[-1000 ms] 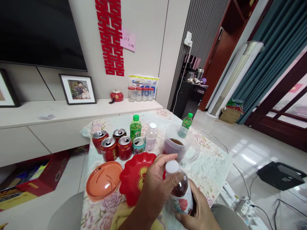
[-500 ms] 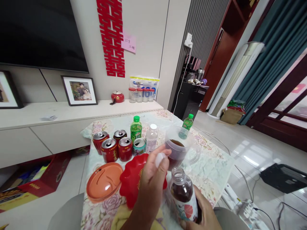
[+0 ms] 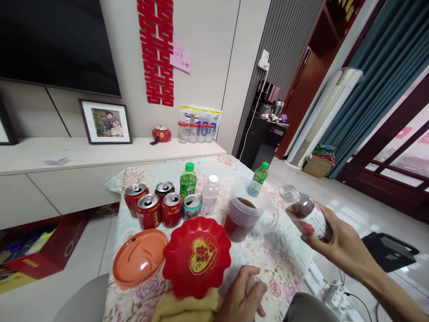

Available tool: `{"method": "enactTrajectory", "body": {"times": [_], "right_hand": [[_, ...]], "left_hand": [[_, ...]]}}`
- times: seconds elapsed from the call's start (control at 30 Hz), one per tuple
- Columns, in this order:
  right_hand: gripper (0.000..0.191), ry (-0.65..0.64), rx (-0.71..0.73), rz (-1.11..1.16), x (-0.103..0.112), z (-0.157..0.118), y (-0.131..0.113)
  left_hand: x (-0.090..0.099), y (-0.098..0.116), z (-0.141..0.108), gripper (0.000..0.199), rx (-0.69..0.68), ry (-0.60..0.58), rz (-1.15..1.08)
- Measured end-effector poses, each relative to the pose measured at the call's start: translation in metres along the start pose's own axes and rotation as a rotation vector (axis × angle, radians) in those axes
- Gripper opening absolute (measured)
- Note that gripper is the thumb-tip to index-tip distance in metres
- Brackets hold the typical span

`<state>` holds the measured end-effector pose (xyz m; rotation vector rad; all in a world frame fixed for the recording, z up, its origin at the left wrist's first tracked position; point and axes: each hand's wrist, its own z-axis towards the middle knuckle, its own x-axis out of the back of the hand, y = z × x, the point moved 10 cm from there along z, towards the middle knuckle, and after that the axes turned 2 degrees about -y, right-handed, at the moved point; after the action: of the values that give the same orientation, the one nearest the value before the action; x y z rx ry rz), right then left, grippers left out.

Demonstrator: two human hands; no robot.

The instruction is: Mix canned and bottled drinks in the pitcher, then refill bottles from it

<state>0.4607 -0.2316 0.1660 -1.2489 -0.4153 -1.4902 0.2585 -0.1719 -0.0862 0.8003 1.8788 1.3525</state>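
My right hand [image 3: 342, 237] is wrapped round a clear bottle [image 3: 306, 217] of dark reddish drink with a printed label. The bottle is raised and tilted, its uncapped mouth pointing left toward the pitcher's handle. A translucent pitcher [image 3: 238, 230], part filled with reddish-brown liquid, stands on the table to the left of it. Low at the front, my left hand [image 3: 243, 293] is closed on a white bottle cap [image 3: 251, 282], partly hidden by the fingers. Just left of that hand lies a red scalloped plate [image 3: 179, 264] with a gold heart print.
Several red cans [image 3: 149, 214], a teal can [image 3: 192, 206], a green bottle [image 3: 188, 181] and a white-capped bottle [image 3: 209, 197] stand behind the plate. An orange lid [image 3: 140, 259] lies left, a yellow cloth [image 3: 187, 307] in front. Another green bottle [image 3: 260, 173] stands behind the pitcher.
My right hand has lifted the bottle up and to the right and tipped it leftward. My left hand has drawn back toward the table's front with the cap, uncovering the plate.
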Motion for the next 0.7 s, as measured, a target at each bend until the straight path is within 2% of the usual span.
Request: {"method": "enactTrajectory", "body": {"times": [0.07, 0.17, 0.3, 0.43, 0.7], "right_hand": [[0.068, 0.0, 0.066, -0.075, 0.003, 0.015, -0.003], [0.064, -0.025, 0.15, -0.132, 0.002, 0.03, -0.009], [0.067, -0.041, 0.303, -0.198, 0.001, 0.041, -0.026], [0.059, -0.098, 0.41, -0.396, -0.006, 0.047, -0.038], [0.06, -0.147, 0.5, -0.591, -0.01, 0.056, -0.042]], "left_hand": [[0.001, -0.009, -0.001, 0.037, 0.068, -0.033, 0.059], [0.002, -0.011, -0.004, 0.035, 0.127, -0.088, 0.077], [0.001, -0.005, -0.005, 0.037, 0.106, -0.121, -0.003], [0.003, -0.011, -0.002, 0.038, 0.102, -0.103, 0.017], [0.006, -0.015, 0.0, 0.033, 0.077, -0.092, 0.012]]}}
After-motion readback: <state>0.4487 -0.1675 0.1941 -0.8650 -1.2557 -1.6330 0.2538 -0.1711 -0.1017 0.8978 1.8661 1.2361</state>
